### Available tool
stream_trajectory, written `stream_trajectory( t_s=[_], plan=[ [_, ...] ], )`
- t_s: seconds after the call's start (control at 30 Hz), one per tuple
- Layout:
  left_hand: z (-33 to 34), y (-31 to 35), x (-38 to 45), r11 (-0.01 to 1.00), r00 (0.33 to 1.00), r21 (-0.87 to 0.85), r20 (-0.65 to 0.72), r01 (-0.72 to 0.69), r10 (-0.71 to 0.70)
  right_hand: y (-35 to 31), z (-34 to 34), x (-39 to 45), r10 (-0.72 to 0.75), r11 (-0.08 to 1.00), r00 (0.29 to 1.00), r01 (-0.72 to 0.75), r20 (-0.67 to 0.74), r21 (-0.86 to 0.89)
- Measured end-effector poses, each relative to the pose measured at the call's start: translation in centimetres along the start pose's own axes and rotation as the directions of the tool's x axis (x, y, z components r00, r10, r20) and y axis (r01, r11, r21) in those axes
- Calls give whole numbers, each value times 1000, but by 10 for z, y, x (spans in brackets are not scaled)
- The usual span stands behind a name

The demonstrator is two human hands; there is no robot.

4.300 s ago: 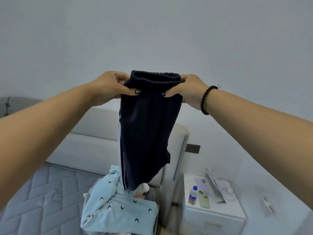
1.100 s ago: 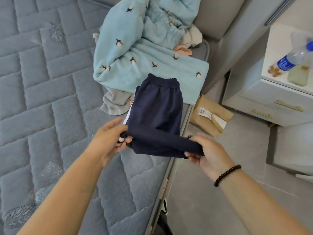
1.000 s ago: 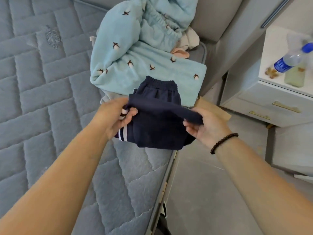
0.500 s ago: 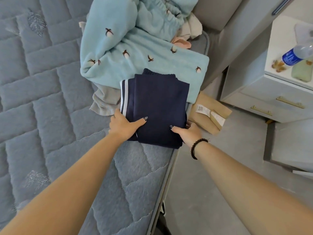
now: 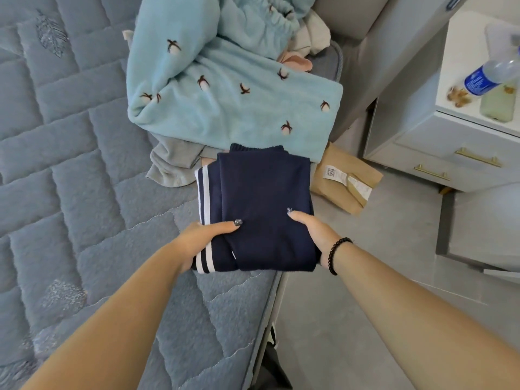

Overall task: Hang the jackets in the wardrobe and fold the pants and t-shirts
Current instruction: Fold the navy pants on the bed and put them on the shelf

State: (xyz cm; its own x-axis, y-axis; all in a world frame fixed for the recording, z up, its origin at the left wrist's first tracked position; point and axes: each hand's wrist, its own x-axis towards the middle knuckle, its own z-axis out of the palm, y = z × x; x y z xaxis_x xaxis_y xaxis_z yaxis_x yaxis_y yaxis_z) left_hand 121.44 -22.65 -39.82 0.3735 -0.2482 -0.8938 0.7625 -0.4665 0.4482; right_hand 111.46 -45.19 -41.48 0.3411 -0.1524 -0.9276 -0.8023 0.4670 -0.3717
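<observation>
The navy pants (image 5: 261,198) with white side stripes lie folded into a compact rectangle at the right edge of the bed (image 5: 70,192). My left hand (image 5: 202,239) grips the folded stack's near left corner, thumb on top and fingers underneath. My right hand (image 5: 315,235) grips the near right corner the same way. Behind the pants sits a heap of unfolded clothes: a light blue fleece garment (image 5: 225,88) with small brown motifs, a grey piece (image 5: 171,164) under it, and cream and pink pieces (image 5: 301,54) at the back.
A brown paper parcel (image 5: 346,181) lies on the floor beside the bed. To the right stands a white nightstand (image 5: 450,153) with gold handles, carrying a water bottle (image 5: 489,74) and a phone. Grey floor (image 5: 365,291) runs along the bed's right side.
The pants were held up hanging, then laid on the bed and folded over toward the waistband. Both hands have shifted from the fold to gripping the stack's near corners.
</observation>
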Motion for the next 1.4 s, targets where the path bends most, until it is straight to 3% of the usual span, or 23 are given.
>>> stream_trajectory(
  t_s=[0.13, 0.27, 0.47, 0.83, 1.2, 1.4],
  plan=[
    [16, -25, -18, 996, 999, -78, 31, 38, -36, 26, -16, -13, 20, 999, 998, -22, -58, -35],
    [35, -40, -29, 993, 998, -109, 36, 46, -42, 45, -35, -27, 25, 1000, 1000, -25, -6, 16],
    [78, -36, -52, 1000, 1000, 14, -10, -19, 19, 60, -77, -62, -19, 998, 1000, 18, 12, 65],
    [231, 13, -135, 965, 960, 210, 262, -156, 98, 91, -225, -202, -165, 941, 980, 189, -107, 280],
    [443, 38, -278, 831, 854, 391, 490, -395, 175, 148, -394, -384, -221, 817, 916, 362, -336, 449],
    [554, 50, -375, 680, 727, 448, 661, -580, 186, 193, -468, -492, -311, 671, 828, 538, -466, 510]
  ],
)
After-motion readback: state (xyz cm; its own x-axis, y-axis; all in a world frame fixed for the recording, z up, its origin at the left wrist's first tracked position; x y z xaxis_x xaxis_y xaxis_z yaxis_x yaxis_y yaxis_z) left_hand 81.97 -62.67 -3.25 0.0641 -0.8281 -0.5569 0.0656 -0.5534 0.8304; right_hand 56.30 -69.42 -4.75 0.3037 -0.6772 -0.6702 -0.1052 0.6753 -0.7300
